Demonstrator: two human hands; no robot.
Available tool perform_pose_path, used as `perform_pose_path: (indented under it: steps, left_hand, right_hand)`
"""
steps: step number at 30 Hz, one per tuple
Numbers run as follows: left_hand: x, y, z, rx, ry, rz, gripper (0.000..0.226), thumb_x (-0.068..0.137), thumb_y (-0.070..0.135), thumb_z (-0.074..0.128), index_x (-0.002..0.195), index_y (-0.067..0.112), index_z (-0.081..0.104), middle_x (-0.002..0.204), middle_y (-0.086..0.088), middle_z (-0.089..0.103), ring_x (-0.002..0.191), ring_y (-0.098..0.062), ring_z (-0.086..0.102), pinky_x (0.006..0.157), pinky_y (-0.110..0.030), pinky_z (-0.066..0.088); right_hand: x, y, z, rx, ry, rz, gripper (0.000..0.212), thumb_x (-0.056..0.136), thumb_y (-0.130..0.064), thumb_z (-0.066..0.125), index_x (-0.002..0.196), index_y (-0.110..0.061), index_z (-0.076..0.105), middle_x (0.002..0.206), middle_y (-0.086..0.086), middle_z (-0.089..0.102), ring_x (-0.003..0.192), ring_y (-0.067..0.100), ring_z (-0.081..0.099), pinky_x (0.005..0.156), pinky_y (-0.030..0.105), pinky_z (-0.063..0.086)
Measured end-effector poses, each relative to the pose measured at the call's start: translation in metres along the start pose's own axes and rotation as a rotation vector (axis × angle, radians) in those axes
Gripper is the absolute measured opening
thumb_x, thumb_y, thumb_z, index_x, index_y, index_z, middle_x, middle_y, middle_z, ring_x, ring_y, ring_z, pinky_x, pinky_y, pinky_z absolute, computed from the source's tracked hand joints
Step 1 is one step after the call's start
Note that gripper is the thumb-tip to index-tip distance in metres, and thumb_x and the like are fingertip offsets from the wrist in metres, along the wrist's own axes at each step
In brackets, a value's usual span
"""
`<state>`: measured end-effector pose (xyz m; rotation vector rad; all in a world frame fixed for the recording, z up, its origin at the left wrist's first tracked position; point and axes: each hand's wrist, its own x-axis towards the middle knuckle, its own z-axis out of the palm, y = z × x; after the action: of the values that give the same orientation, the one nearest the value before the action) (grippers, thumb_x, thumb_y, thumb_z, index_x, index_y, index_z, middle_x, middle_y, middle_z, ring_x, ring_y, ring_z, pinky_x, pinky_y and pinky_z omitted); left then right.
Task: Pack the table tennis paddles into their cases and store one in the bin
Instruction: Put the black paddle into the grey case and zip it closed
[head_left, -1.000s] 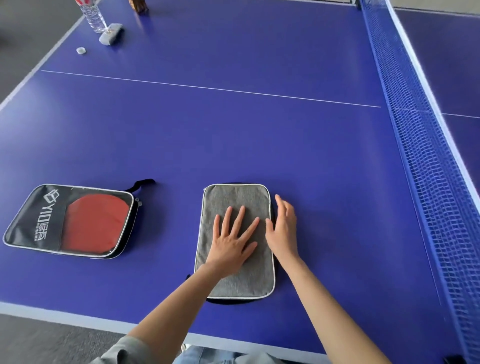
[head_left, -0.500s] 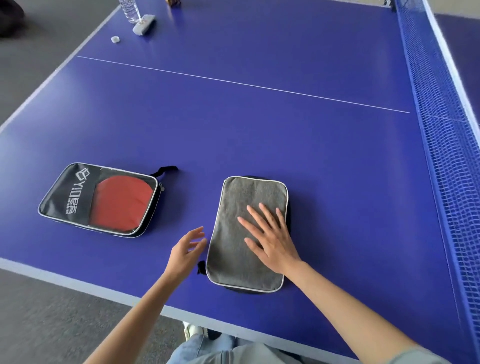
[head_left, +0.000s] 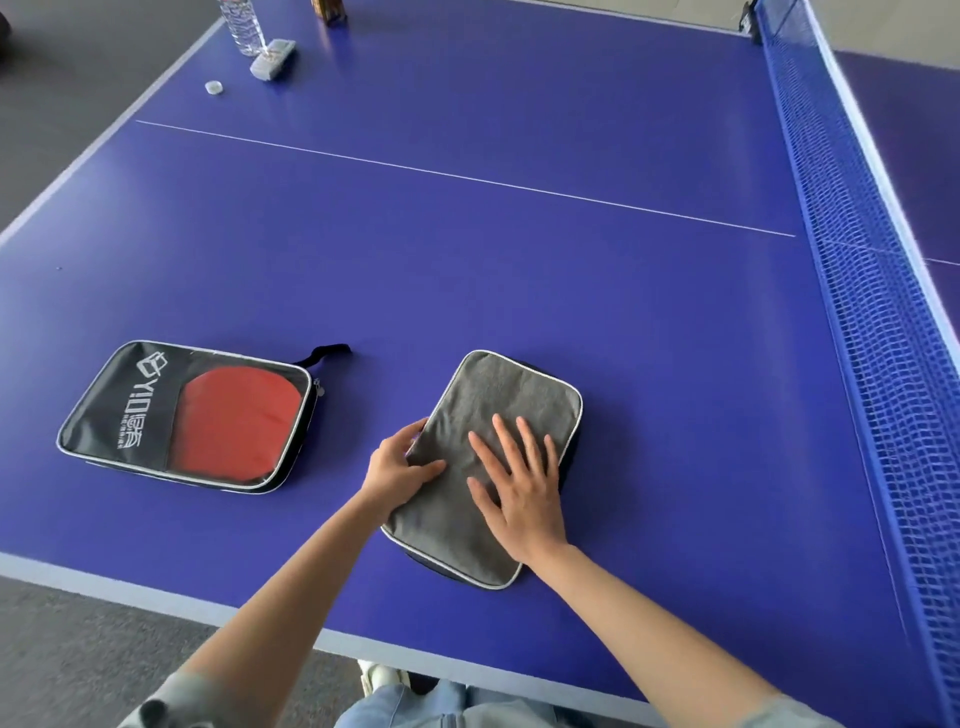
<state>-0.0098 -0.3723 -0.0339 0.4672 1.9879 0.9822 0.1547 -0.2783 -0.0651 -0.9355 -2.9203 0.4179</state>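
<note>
A grey paddle case (head_left: 498, 405) with white piping lies flat on the blue table tennis table (head_left: 467, 260), near its front edge. My right hand (head_left: 519, 483) rests flat on the case, fingers spread and straight. My left hand (head_left: 400, 462) grips the case's left edge, thumb on top and fingers curled at the side. To the left lies a black case (head_left: 135, 410) with a clear window, and a red paddle (head_left: 239, 421) shows inside it. No bin is in view.
The blue net (head_left: 872, 312) runs along the right side. At the far left corner stand a water bottle (head_left: 244, 26), a small grey object (head_left: 272, 57) and a white cap (head_left: 213, 87). Grey floor lies below the table's front edge.
My left hand came off the grey case, swung out to its left and now grips its left edge. My right hand moved onto the case's top. The case has turned slightly clockwise.
</note>
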Motion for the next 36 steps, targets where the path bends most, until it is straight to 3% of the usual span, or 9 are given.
perform_pose_path:
  steps: [5, 8, 13, 17, 20, 25, 29, 32, 36]
  left_hand:
    - [0.039, 0.011, -0.048, 0.116, -0.18, 0.071, 0.058, 0.076, 0.0, 0.075, 0.125, 0.026, 0.057, 0.11, -0.007, 0.066, 0.105, -0.024, 0.063, 0.092, -0.036, 0.053]
    - [0.049, 0.021, -0.052, 0.303, -0.08, 0.167, 0.054, 0.076, 0.007, 0.075, 0.124, 0.024, 0.059, 0.115, -0.008, 0.063, 0.106, -0.025, 0.061, 0.084, -0.029, 0.051]
    - [0.037, 0.032, 0.027, 0.816, 0.149, 0.335, 0.068, 0.08, 0.061, 0.056, 0.142, 0.042, 0.034, 0.149, -0.008, 0.029, 0.137, -0.032, 0.026, 0.113, -0.048, 0.018]
    - [0.037, 0.034, 0.07, 0.929, 0.239, 0.243, 0.09, 0.064, 0.087, 0.038, 0.143, 0.051, 0.015, 0.158, -0.014, 0.001, 0.143, -0.04, -0.002, 0.111, -0.062, -0.005]
    - [0.034, 0.029, 0.082, 0.982, 0.298, 0.261, 0.099, 0.056, 0.095, 0.03, 0.143, 0.051, 0.012, 0.158, -0.015, -0.002, 0.142, -0.044, -0.015, 0.108, -0.068, -0.008]
    - [0.031, 0.021, 0.09, 1.028, 0.367, 0.314, 0.092, 0.063, 0.094, 0.023, 0.144, 0.051, 0.015, 0.159, -0.015, 0.006, 0.143, -0.044, -0.012, 0.108, -0.071, -0.004]
    - [0.031, 0.018, 0.092, 1.026, 0.383, 0.312, 0.089, 0.065, 0.092, 0.026, 0.143, 0.051, 0.018, 0.159, -0.014, 0.008, 0.144, -0.044, -0.008, 0.108, -0.072, 0.0]
    - [0.032, 0.017, 0.093, 1.023, 0.392, 0.32, 0.088, 0.066, 0.092, 0.026, 0.143, 0.051, 0.019, 0.159, -0.014, 0.009, 0.144, -0.044, -0.005, 0.108, -0.072, 0.001]
    - [0.031, 0.02, 0.093, 1.031, 0.393, 0.315, 0.086, 0.067, 0.091, 0.026, 0.143, 0.051, 0.019, 0.159, -0.014, 0.008, 0.144, -0.043, -0.005, 0.109, -0.071, -0.001]
  right_hand:
    - [-0.007, -0.025, 0.004, -0.005, 0.044, -0.032, 0.054, 0.095, -0.049, 0.033, 0.146, -0.03, 0.032, 0.156, -0.001, 0.028, 0.144, 0.028, 0.026, 0.114, 0.05, 0.028]
    - [-0.009, -0.016, -0.004, 0.032, 0.06, -0.134, 0.048, 0.096, -0.038, 0.04, 0.141, -0.024, 0.043, 0.15, 0.0, 0.039, 0.138, 0.024, 0.039, 0.109, 0.04, 0.037]
    - [0.023, 0.022, -0.025, 0.47, 0.113, -0.123, 0.03, 0.089, 0.003, 0.046, 0.11, -0.005, 0.065, 0.125, 0.006, 0.062, 0.114, 0.02, 0.056, 0.1, 0.035, 0.045]
    - [0.08, 0.062, -0.045, 0.611, 0.175, 0.036, 0.036, 0.083, 0.017, 0.04, 0.105, 0.001, 0.063, 0.113, 0.014, 0.062, 0.102, 0.026, 0.061, 0.093, 0.034, 0.049]
    - [0.131, 0.08, -0.054, 0.539, -0.059, 0.008, 0.043, 0.091, 0.012, 0.036, 0.127, -0.004, 0.053, 0.13, 0.01, 0.056, 0.109, 0.026, 0.055, 0.096, 0.02, 0.038]
    - [0.192, 0.084, -0.051, 0.406, -0.515, -0.216, 0.049, 0.097, -0.001, 0.037, 0.137, -0.027, 0.047, 0.123, 0.0, 0.057, 0.107, 0.016, 0.046, 0.101, 0.029, 0.037]
    - [0.213, 0.088, -0.051, 0.345, -0.609, -0.353, 0.047, 0.093, 0.001, 0.045, 0.132, -0.024, 0.055, 0.122, -0.003, 0.061, 0.102, 0.015, 0.051, 0.096, 0.029, 0.041]
    - [0.224, 0.095, -0.052, 0.344, -0.656, -0.414, 0.047, 0.092, 0.002, 0.047, 0.13, -0.024, 0.056, 0.114, 0.001, 0.061, 0.078, 0.009, 0.049, 0.08, 0.021, 0.043]
    - [0.234, 0.09, -0.051, 0.315, -0.719, -0.467, 0.043, 0.097, -0.004, 0.04, 0.128, -0.028, 0.057, 0.102, -0.004, 0.049, 0.086, 0.009, 0.048, 0.08, 0.017, 0.038]
